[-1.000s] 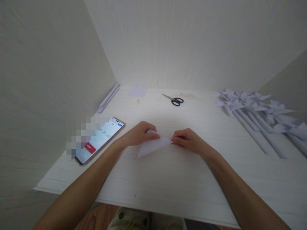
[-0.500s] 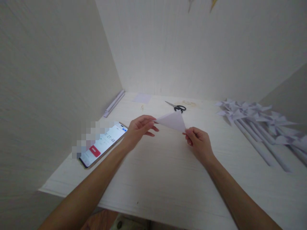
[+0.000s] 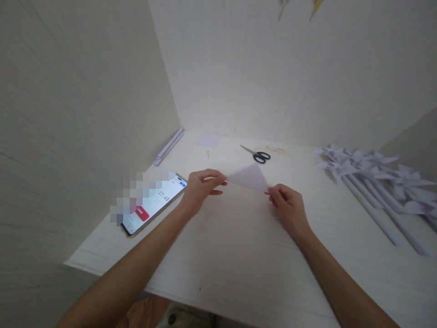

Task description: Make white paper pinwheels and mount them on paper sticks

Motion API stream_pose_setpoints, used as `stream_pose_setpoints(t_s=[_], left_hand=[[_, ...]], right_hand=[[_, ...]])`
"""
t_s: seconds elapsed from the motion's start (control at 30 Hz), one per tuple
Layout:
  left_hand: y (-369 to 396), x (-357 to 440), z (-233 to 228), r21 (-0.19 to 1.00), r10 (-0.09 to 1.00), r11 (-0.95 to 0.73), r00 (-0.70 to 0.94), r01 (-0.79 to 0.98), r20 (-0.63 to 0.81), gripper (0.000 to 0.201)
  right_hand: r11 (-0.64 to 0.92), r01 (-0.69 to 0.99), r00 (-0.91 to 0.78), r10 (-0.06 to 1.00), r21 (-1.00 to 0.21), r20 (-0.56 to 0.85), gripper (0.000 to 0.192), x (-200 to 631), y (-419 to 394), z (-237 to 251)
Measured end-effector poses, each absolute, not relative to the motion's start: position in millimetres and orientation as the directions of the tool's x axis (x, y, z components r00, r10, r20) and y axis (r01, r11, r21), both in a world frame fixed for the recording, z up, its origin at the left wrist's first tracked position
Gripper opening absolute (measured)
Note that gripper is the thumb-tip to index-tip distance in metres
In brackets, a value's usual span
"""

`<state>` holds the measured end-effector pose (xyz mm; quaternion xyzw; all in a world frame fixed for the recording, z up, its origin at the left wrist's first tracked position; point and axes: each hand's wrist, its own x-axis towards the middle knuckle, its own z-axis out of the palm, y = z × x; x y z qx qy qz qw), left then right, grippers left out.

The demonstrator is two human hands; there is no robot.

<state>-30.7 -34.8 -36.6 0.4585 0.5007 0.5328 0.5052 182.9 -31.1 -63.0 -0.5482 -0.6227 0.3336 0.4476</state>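
Left hand: the left hand (image 3: pixel 201 186), left of frame centre, is pinched on the left corner of the paper (image 3: pixel 248 177), thumb below and fingers above.
Right hand: the right hand (image 3: pixel 288 206), right of centre, is pinched on the lower right corner of the paper with thumb and forefinger.
Paper place: the paper is held between the two hands at mid-frame, lifted off the worktop (image 3: pixel 239 255), with the apex pointed towards the top of the frame.
Paper look: a white sheet is seen folded into a triangle; the long edge is stretched between the two pinches, and the surface looks flat and thin, faintly lilac in the light. Whether the layers are exactly matched cannot be told.
Risk, slip: the grip is taken only at two small corners, so the fold could be let open or the layers skewed if one pinch were eased.
Risk, tear or crease: a thin sheet pulled taut between corners could be torn at a tip or marked by a stray crease if too much pull were applied.
Nearby: a phone (image 3: pixel 155 204) is laid at the left, its screen lit; scissors (image 3: pixel 257 156) are laid beyond the paper, well apart from it.
Right edge: pinwheels (image 3: pixel 362 164) on rolled stems are laid in a row at the right of the frame.
Far end: a small paper square (image 3: pixel 208 140) and a roll (image 3: pixel 169 146) are seen near the wall.
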Motion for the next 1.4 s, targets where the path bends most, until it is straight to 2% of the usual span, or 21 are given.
stream_pose_setpoints(t_s=[0.27,0.57,0.77,0.97,1.13,1.2,1.3,1.4], left_hand=[[-30.3,-32.3,-46.5,0.981,0.982,0.145,-0.099,-0.126,-0.158,0.025],[-25.8,-32.7,-54.1,0.950,0.969,0.214,-0.073,-0.225,-0.236,0.022],[-21.7,-28.4,-64.4,0.948,0.960,0.206,-0.137,-0.243,-0.243,0.015],[-22.6,-27.4,-67.8,0.978,0.957,0.186,-0.207,-0.094,-0.202,0.011],[-21.7,-28.0,-72.7,0.978,0.947,0.200,-0.244,-0.066,-0.210,0.011],[-20.0,-29.7,-74.2,0.981,0.953,0.190,-0.237,-0.026,-0.191,0.012],[-21.3,-30.2,-72.2,0.970,0.966,0.175,-0.217,0.167,-0.137,0.013],[-34.6,-22.6,-66.1,0.852,0.963,0.045,-0.250,0.521,0.102,0.018]], right_hand=[[0.213,0.453,0.027,0.967,-0.865,0.253,0.026,182.5,-31.9,-62.0],[0.223,0.501,0.028,0.962,-0.837,0.273,0.026,182.6,-31.0,-63.9],[0.185,0.612,0.011,0.970,-0.769,0.242,0.026,183.2,-29.1,-67.0],[0.179,0.708,-0.032,0.975,-0.683,0.221,0.027,181.4,-29.1,-68.6],[0.156,0.754,-0.040,0.980,-0.638,0.193,0.027,179.7,-28.0,-72.4],[0.156,0.796,-0.074,0.984,-0.584,0.162,0.028,178.8,-27.7,-73.3],[0.163,0.880,-0.118,0.985,-0.446,0.126,0.030,176.6,-29.1,-71.9],[0.158,0.922,-0.130,0.986,-0.354,0.103,0.028,174.0,-31.9,-68.5]])
